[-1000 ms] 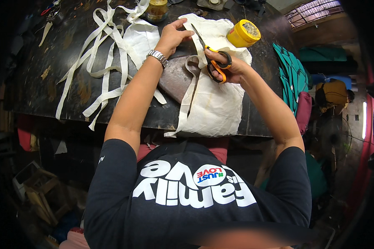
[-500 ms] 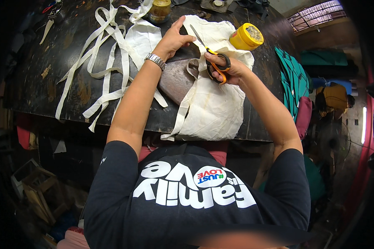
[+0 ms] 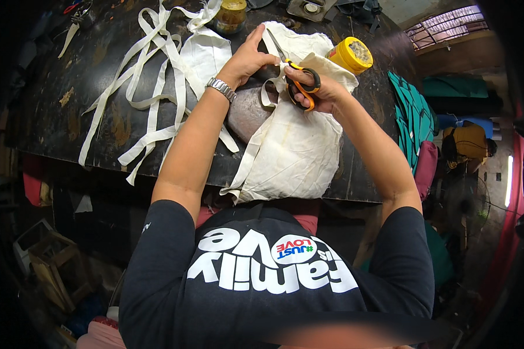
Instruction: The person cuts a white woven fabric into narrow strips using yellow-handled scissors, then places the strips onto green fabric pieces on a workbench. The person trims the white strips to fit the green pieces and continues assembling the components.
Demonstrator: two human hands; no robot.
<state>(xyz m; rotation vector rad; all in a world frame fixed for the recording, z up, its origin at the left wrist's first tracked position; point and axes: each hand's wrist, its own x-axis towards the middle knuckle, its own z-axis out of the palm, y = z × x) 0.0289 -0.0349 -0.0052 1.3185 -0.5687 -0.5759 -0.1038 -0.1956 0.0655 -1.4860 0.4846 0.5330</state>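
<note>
My right hand [image 3: 327, 93] grips scissors [image 3: 310, 103] with black and orange handles. Their blades point up and left at the edge of a cream cloth [image 3: 297, 154] laid across the table. My left hand [image 3: 245, 61], a metal watch on its wrist, rests by the cloth's left edge. Its thumb and fingers are spread, with the thumb close to the scissors' blades. From the cut edge, a narrow cloth strip curls down beside the blades. Under and beside the cloth sits a smooth greyish-brown stone-like block [image 3: 250, 113].
Long loose cream strips [image 3: 151, 110] lie on the dark table [image 3: 46, 122] at left. A yellow tub [image 3: 350, 55] stands on the right, and a yellowish jar [image 3: 230, 16] at the far side. Folded green cloth [image 3: 412, 113] is at the right edge.
The scissors' blades have closed further along the cloth edge, and the handles have come closer together. The cloth and both hands have shifted only slightly in view.
</note>
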